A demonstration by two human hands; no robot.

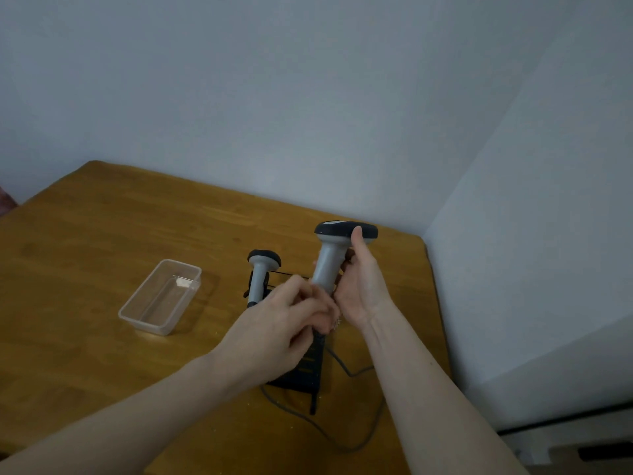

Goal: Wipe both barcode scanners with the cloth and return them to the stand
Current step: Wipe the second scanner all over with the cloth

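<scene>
Forearms entered from the lower frame edge: left hand was curled near the butt of the raised scanner, though what its fingers pinched could not be told, and right hand was wrapped around the handle, thumb up by the head. Long axis near upright, head toward upper right. Second scanner stood just left in the stand, centre frame; no cloth visible.
</scene>
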